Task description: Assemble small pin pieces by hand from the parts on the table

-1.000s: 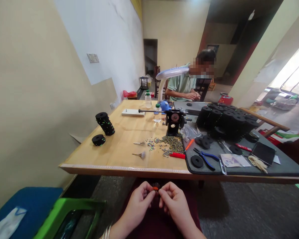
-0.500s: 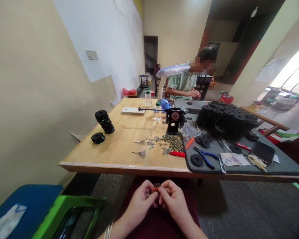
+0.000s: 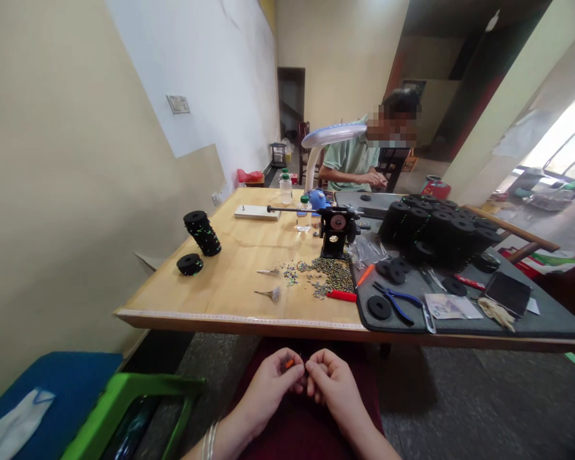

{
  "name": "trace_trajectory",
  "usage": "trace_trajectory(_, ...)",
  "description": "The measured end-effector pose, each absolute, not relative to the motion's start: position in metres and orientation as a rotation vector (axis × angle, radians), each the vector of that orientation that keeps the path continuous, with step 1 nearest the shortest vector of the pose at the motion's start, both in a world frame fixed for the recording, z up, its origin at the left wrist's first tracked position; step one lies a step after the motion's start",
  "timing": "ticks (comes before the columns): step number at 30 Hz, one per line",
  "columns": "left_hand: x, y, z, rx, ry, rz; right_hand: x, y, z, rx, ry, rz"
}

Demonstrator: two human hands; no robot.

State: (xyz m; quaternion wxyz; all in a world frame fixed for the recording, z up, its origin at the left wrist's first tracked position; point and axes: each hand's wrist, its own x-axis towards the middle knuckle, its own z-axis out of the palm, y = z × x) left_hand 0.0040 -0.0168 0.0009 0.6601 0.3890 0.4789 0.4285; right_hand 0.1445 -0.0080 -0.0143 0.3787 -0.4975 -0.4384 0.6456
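Left hand (image 3: 276, 381) grips an orange piece (image 3: 290, 364), right hand (image 3: 331, 378) is pinched closed, both just off the table's near edge (image 3: 239, 322).

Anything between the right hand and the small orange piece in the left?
Yes: the tip of the left thumb. The left hand holds the small orange piece, and that thumb tip lies between it and the right hand. Something dark shows between the fingertips, too small to make out.

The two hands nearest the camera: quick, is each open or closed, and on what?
Left hand: closed, holding a small orange piece.
Right hand: closed in a pinch; whether it holds anything cannot be told.
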Motion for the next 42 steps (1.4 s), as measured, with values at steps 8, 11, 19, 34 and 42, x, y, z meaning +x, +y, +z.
trace_trajectory(8,0.0015,-0.0147,-0.005,0.915,1.173,1.014,0.1471,-0.0148,-0.0079,-1.29,-1.1,1.747)
trace_trajectory(11,0.0008,-0.0144,-0.0053,0.937,1.185,1.014,0.1456,-0.0157,-0.0065,-1.277,-1.103,1.778)
trace_trajectory(19,0.0014,-0.0159,-0.005,0.993,1.186,0.994,0.1456,-0.0136,-0.0093,-1.288,-1.087,1.778)
trace_trajectory(34,0.0054,-0.0229,-0.0053,1.184,1.22,0.972,0.1466,-0.0091,-0.0135,-1.253,-1.047,1.747)
trace_trajectory(42,0.0069,-0.0216,-0.0041,1.206,1.257,0.907,0.1502,-0.0093,-0.0144,-1.23,-0.953,1.707)
